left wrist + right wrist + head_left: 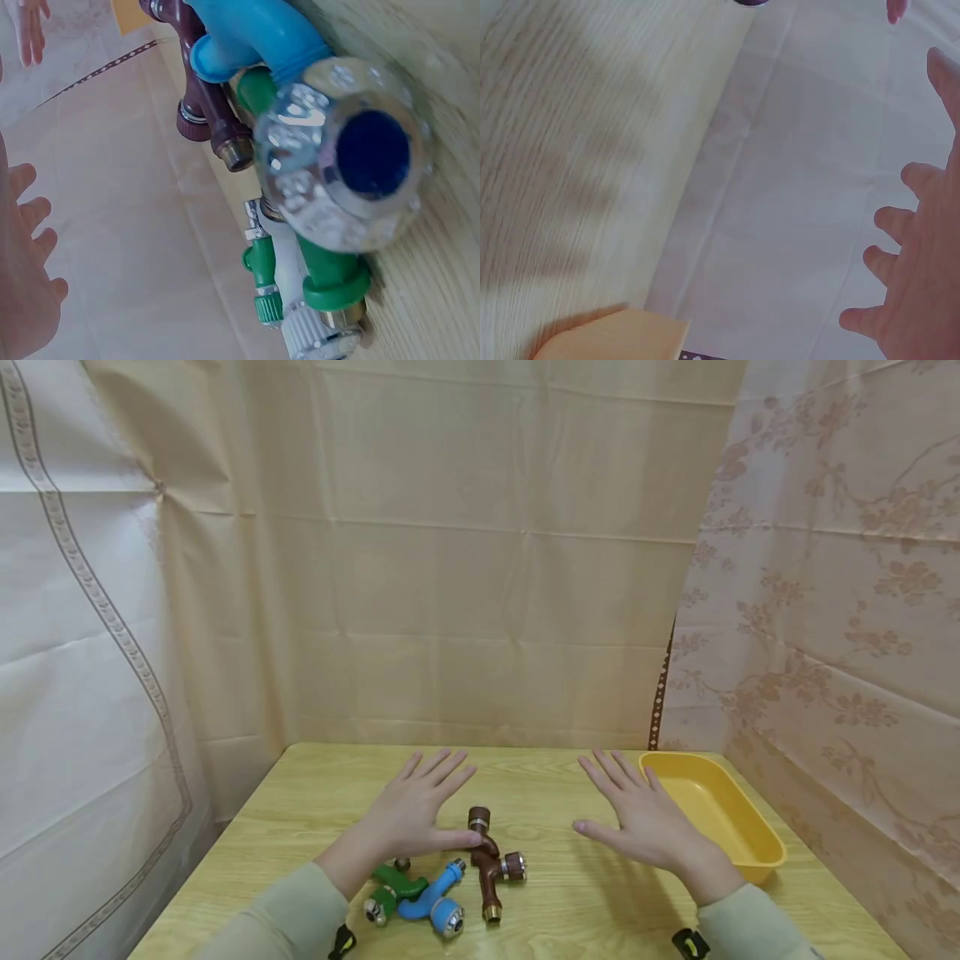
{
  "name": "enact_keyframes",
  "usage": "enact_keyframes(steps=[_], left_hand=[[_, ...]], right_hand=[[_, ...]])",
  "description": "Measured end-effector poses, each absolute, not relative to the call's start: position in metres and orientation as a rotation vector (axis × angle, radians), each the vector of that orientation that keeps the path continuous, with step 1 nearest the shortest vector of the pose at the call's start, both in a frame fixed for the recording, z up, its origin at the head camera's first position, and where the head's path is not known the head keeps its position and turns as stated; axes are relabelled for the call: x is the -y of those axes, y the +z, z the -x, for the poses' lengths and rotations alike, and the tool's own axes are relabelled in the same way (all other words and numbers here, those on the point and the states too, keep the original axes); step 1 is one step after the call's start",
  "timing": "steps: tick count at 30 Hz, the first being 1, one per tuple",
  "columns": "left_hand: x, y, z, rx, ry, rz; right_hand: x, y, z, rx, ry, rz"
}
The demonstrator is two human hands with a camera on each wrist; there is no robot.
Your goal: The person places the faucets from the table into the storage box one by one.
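Observation:
Both hands are held above the table with fingers spread and nothing in them. My left hand [416, 814] hovers over a group of taps, its thumb overlapping the brown tap [489, 872] in the head view. Below its wrist lie a blue tap [429, 904] and a green tap [384, 900], side by side. The left wrist view shows the blue tap's clear knob close up. Behind it are a white tap [288, 262] and a small green-handled piece [262, 262], which the left arm hides in the head view. My right hand [648, 822] is left of the yellow tray, palm down.
A yellow plastic tray [768, 860] stands at the table's right side. The wood-grain table [555, 910] ends at a beige curtain [487, 610] behind. A flowered curtain [847, 635] hangs on the right and a white one [82, 677] on the left.

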State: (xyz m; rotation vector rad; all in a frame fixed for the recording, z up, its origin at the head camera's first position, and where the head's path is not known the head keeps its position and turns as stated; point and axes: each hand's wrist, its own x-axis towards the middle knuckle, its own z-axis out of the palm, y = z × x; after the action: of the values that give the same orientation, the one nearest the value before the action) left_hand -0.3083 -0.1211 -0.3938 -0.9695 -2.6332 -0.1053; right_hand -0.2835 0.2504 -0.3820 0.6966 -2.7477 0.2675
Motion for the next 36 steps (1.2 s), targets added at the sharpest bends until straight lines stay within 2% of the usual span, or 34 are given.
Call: enact_keyframes(steps=[36], left_hand=[[0.079, -0.391, 0.302, 2.653, -0.441, 0.982]], right_hand=[[-0.286, -0.369, 0.285, 2.768, 0.434, -0.594]])
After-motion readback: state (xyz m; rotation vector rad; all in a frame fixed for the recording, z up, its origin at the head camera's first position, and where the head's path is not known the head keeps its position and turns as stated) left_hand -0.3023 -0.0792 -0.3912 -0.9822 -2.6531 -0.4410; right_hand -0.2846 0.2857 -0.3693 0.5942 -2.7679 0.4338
